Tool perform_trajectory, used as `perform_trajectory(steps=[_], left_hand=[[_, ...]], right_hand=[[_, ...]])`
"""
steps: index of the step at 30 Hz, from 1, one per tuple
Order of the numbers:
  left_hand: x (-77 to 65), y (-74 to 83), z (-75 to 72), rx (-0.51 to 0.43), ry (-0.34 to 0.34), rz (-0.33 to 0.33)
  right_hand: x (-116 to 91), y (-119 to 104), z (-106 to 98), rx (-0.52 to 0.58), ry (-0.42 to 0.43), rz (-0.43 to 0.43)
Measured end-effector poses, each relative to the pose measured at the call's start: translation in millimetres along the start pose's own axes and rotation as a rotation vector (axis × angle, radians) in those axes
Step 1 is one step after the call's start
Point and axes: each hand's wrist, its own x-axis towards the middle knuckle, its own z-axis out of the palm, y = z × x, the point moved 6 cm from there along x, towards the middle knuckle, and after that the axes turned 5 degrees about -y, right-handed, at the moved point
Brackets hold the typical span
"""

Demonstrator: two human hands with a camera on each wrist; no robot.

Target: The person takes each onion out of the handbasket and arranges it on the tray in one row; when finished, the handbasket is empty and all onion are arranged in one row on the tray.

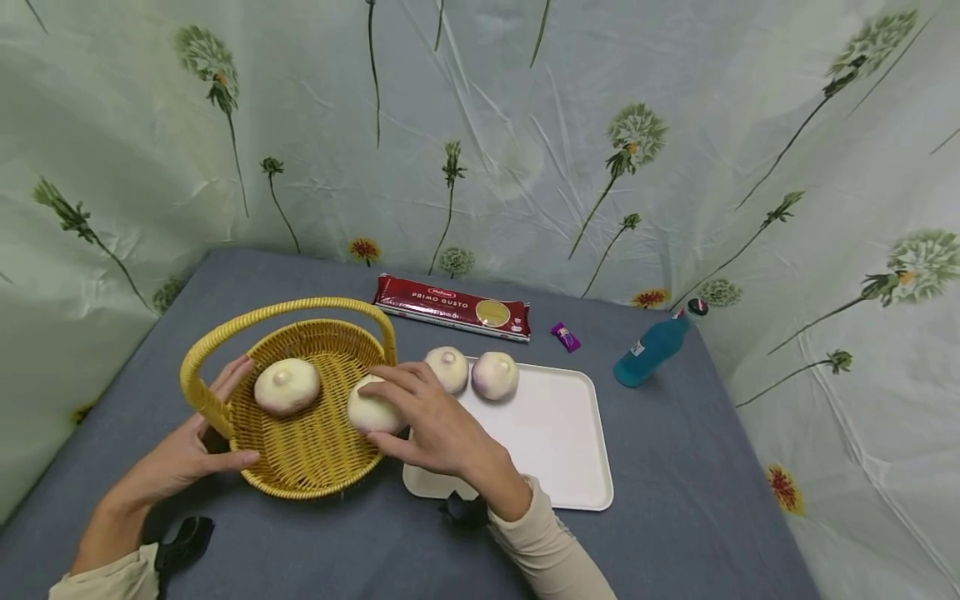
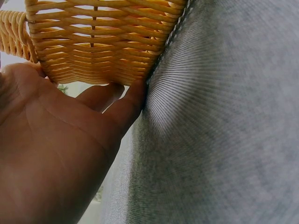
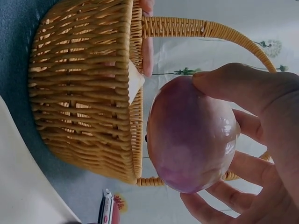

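A yellow wicker basket (image 1: 315, 487) with an arched handle stands on the left of the table. My left hand (image 1: 168, 462) holds its left side, thumb at the front rim and fingers farther back; the left wrist view has this hand (image 2: 60, 140) against the woven wall. One white turnip (image 1: 287, 387) lies inside. My right hand (image 1: 442, 421) grips a second turnip (image 1: 372, 406) over the basket's right rim. The right wrist view shows its purple side (image 3: 189, 135) between thumb and fingers. Two more turnips (image 1: 447, 370) sit on a white tray (image 1: 555, 442).
Behind the tray lies a red coffee packet (image 1: 453, 308), with a small purple-wrapped sweet (image 1: 566, 337) to its right. A blue bottle (image 1: 652, 350) with a dark cap is at the table's right. A flower-patterned curtain (image 1: 510, 125) hangs along the back.
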Motion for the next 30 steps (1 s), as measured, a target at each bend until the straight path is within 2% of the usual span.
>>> perform_trajectory(steps=[9,30], left_hand=[[0.8,-0.1,1.3,-0.009,-0.004,-0.002],[0.9,-1.0,2.0,0.019,0.004,-0.019]], right_hand=[[-6,8,-5,0.015,0.035,0.016],[-16,17,-18,0.014,0.057,0.043]])
